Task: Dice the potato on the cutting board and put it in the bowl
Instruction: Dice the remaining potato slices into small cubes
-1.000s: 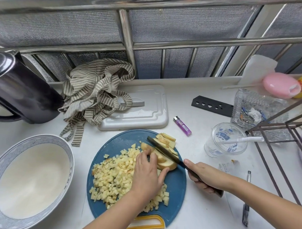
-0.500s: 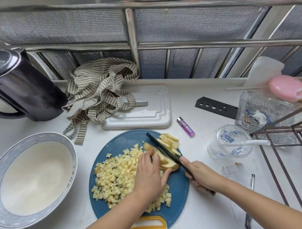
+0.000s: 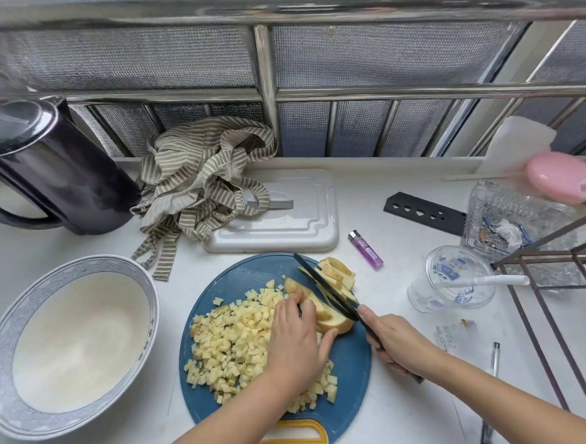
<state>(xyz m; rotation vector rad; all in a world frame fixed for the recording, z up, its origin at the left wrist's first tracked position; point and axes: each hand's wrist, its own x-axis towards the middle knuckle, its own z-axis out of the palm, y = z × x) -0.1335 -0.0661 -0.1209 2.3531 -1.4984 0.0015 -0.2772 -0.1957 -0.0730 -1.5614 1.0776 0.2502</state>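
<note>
The bowl (image 3: 84,264) sits at the left of the desk (image 3: 394,424), just beside the cutting board (image 3: 349,366). It was probably parked there so the dice need only cross a short gap. It holds no potato yet, and its rim runs off the left edge of view.

The heap of diced potato (image 3: 234,339) fills the board's left half. Its outer cubes lie close to the rim, so a careless sweep could spill some onto the desk.

The left hand (image 3: 295,345) lies over the heap's right flank. Its fingers are curled down on the potato chunk (image 3: 331,318) and the thumb is against the near end, seemingly pinning the chunk so it cannot roll.

The knife (image 3: 326,286) slants across the chunk with its tip toward the far side. It separates the chunk from the cut slices (image 3: 339,273) leaning at the board's far right rim. The right hand (image 3: 397,345) is clenched round the handle, forefinger up near the blade, likely to steer the cut.

Bare blue board shows below that hand, giving room to draw the blade back. The lighter (image 3: 365,245), plastic cup (image 3: 455,280) and pen (image 3: 491,395) lie apart from the board, which leaves the right arm free
</note>
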